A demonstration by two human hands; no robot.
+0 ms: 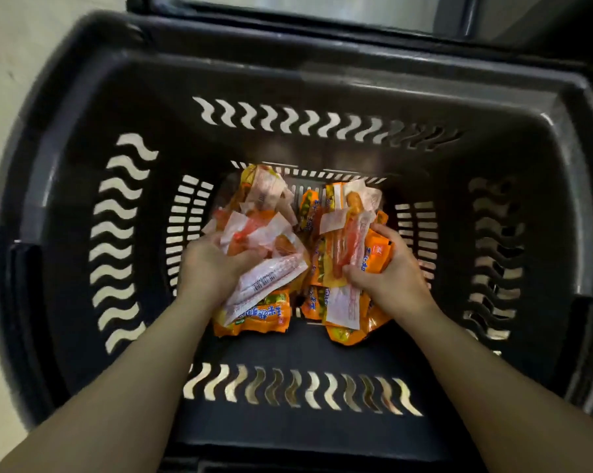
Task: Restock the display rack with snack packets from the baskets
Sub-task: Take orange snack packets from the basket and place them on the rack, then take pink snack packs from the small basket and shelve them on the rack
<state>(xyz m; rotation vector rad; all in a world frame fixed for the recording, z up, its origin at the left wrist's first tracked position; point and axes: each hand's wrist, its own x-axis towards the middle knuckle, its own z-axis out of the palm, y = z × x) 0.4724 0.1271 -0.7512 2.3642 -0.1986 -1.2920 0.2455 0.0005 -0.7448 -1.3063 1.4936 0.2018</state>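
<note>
1. A bunch of snack packets [271, 268] is gripped by the left hand [210, 264]; another bunch is clutched by the right hand [387, 271].
2. More packets are left on the floor of the basket [322, 80].
3. No display rack is seen; restocking is judged unfinished.

Both bare forearms reached forward and down from the lower corners of the view, converging toward the middle. The left hand [213, 264] was turned with its back up and outward, fingers [250, 259] curled closed around a bunch of snack packets [271, 278]. The right hand [390, 271] mirrored it, thumb pointing inward, clenched on a second bunch.
</note>
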